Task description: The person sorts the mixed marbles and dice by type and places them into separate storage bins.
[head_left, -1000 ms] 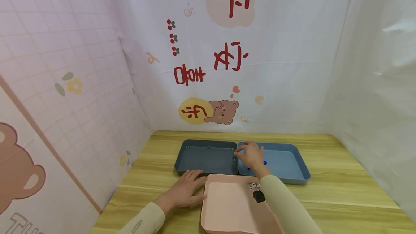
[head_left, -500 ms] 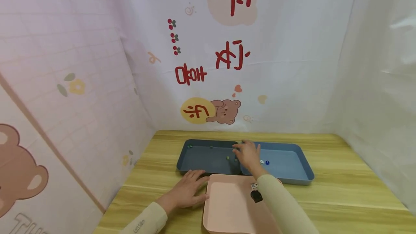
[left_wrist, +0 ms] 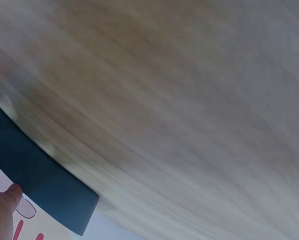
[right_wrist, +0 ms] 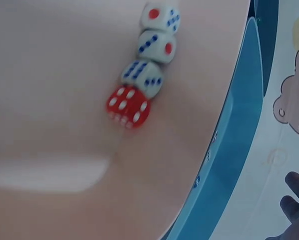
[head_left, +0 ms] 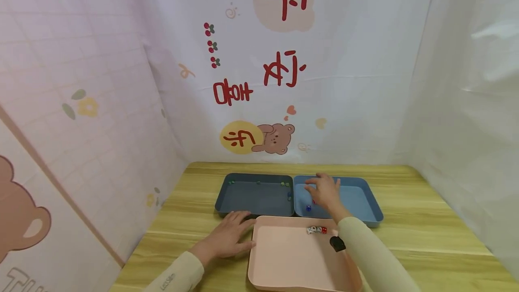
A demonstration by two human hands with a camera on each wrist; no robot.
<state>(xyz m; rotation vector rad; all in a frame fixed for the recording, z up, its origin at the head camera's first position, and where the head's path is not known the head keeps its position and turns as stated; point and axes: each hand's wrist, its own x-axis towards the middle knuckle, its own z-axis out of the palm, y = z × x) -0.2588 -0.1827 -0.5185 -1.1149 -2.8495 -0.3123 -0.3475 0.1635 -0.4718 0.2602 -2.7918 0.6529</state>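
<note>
My right hand (head_left: 326, 192) hovers over the light blue tray (head_left: 361, 199), fingers loosely spread with nothing seen between them. Below it lie a blue die (head_left: 308, 207) and a red die (head_left: 314, 202), the red one partly hidden. My left hand (head_left: 228, 236) rests at the left side of the pink tray (head_left: 279, 256), fingers extended, thumb by its rim. A row of white dice (right_wrist: 157, 46) ends in a red die (right_wrist: 128, 106) inside the pink tray.
The dark tray (head_left: 251, 197), left of the light blue one, holds several small green dice (head_left: 285, 184) and a dark blue one (head_left: 289, 194). A black object (head_left: 337, 244) sits at my right sleeve. Printed cloth walls rise behind the wooden table (head_left: 421, 233).
My right hand has moved right, from pinching at the dark tray's right end to over the light blue tray, and its fingers have loosened. The left hand stays in place.
</note>
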